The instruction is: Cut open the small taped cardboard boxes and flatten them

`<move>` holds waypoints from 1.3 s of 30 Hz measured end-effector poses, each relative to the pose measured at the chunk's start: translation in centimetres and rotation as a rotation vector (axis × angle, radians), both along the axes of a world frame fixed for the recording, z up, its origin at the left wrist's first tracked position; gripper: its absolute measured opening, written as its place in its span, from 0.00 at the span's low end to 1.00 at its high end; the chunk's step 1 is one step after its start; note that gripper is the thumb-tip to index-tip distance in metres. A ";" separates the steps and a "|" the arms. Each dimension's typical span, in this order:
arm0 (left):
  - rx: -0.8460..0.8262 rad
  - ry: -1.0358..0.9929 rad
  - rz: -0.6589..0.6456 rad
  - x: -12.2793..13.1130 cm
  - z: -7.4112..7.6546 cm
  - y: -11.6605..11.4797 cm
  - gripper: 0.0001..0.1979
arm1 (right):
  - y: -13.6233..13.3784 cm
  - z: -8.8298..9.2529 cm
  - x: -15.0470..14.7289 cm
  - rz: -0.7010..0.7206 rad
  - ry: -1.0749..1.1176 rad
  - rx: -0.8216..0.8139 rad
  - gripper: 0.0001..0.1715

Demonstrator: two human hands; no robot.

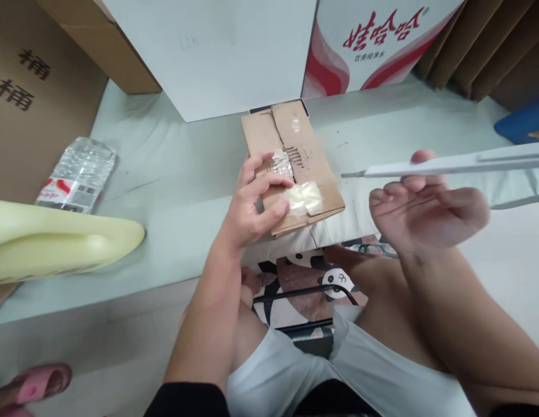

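A small brown cardboard box [304, 145] lies on the pale green surface [174, 185], its top torn and stuck with clear tape. My left hand [252, 202] grips the box's near left corner, fingers pressed on the tape. My right hand [426, 208] hovers right of the box, palm up, fingers curled round a long white stick-like tool [452, 166] whose thin tip points left toward the box. The tool's tip is apart from the box.
A crushed clear plastic bottle [78, 174] lies at the left. A pale yellow object [56, 240] juts in from the left edge. Brown cartons [30, 104], a white panel [217, 52] and a red-and-white carton [374, 40] stand behind. A pink slipper [30, 385] shows bottom left.
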State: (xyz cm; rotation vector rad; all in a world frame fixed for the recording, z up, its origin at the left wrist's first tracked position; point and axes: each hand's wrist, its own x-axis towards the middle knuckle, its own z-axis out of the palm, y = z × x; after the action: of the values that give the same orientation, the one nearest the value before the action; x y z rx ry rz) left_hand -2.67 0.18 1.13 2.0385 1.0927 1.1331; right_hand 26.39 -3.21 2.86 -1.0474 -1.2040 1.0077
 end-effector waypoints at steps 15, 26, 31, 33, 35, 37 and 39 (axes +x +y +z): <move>0.161 -0.003 0.262 4.3 -0.8 -2.1 0.17 | -3.5 2.5 -5.6 -0.126 -0.473 0.182 0.09; 0.167 0.002 0.266 4.2 -0.7 -2.1 0.16 | -4.0 4.2 -4.9 -0.139 -0.840 0.233 0.04; 0.158 0.007 0.272 4.3 -0.7 -2.1 0.16 | -3.9 4.2 -5.1 -0.046 -0.834 0.299 0.05; 0.157 -0.001 0.270 4.3 -0.7 -2.1 0.15 | -3.8 4.4 -5.3 -0.036 -0.857 0.274 0.06; 0.151 -0.002 0.271 4.4 -0.5 -2.1 0.15 | -3.8 4.7 -5.4 -0.046 -0.862 0.249 0.07; 0.139 0.007 0.278 4.4 -0.4 -2.0 0.16 | -3.9 5.1 -5.6 -0.045 -0.864 0.231 0.07; 0.131 0.020 0.287 4.4 -0.3 -2.0 0.16 | -3.8 5.3 -5.6 -0.035 -0.865 0.222 0.07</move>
State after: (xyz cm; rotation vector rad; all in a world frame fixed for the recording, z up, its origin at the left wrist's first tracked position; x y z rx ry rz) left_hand 1.75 -1.86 0.80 2.0406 1.3871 1.3587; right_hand 20.82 -7.05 8.11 -1.3649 -1.9254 0.3510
